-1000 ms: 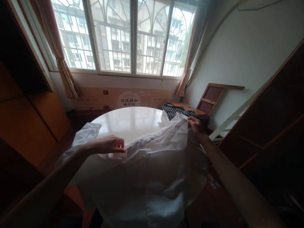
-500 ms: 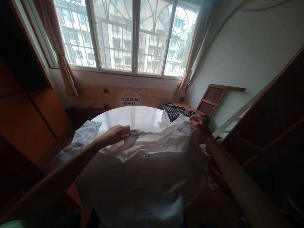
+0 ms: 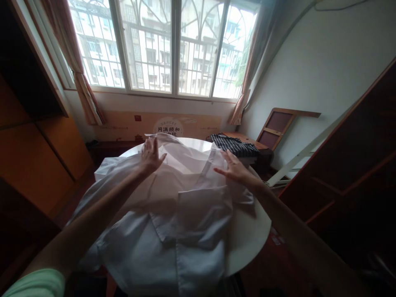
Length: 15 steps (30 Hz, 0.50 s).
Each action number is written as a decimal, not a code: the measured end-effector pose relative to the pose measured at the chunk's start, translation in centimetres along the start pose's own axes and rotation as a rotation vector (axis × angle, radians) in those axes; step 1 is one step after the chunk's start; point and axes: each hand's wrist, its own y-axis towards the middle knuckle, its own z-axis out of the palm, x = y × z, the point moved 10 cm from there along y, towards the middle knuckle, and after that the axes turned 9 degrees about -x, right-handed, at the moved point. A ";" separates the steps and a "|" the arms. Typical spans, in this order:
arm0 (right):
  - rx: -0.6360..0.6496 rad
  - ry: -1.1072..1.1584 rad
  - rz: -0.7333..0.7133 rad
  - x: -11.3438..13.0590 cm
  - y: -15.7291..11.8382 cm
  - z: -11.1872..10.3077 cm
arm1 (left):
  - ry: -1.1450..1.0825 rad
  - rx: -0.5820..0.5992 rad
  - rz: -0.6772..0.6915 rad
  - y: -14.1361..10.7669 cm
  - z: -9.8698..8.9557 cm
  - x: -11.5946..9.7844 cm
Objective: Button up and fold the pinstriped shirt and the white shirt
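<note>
A white garment lies rumpled across a round white table, its near part hanging toward the front edge. My left hand is over the garment's far left part, fingers spread and raised. On the right, my right hand rests at or just over the garment's far right part, with thumb and fingers apart. Neither hand grips the cloth. Part of the garment's far edge rises in a loose fold between and beyond the hands.
Striped dark cloth lies folded at the table's far right, near a wooden stand. Beyond the table are a printed box panel and a barred window. A white folding frame leans at the right, beside dark red furniture.
Both hands have let go of the cloth and opened. The left moved up and forward, the right moved left. The garment has dropped onto the table and shifted left, baring the table's right side.
</note>
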 end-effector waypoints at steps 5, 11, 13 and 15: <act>0.257 0.014 -0.398 7.6 -5.5 6.5 | -0.024 0.412 0.259 -7.3 6.9 -3.3; 0.479 -0.016 -0.449 8.1 -8.3 10.9 | 0.000 0.645 0.194 -10.9 10.7 -1.5; 0.501 0.038 -0.394 7.1 -8.3 10.9 | 0.000 0.635 0.172 -10.6 11.0 -0.7; 0.529 0.126 -0.335 6.1 -8.5 10.5 | -0.002 0.632 0.158 -10.2 11.2 0.0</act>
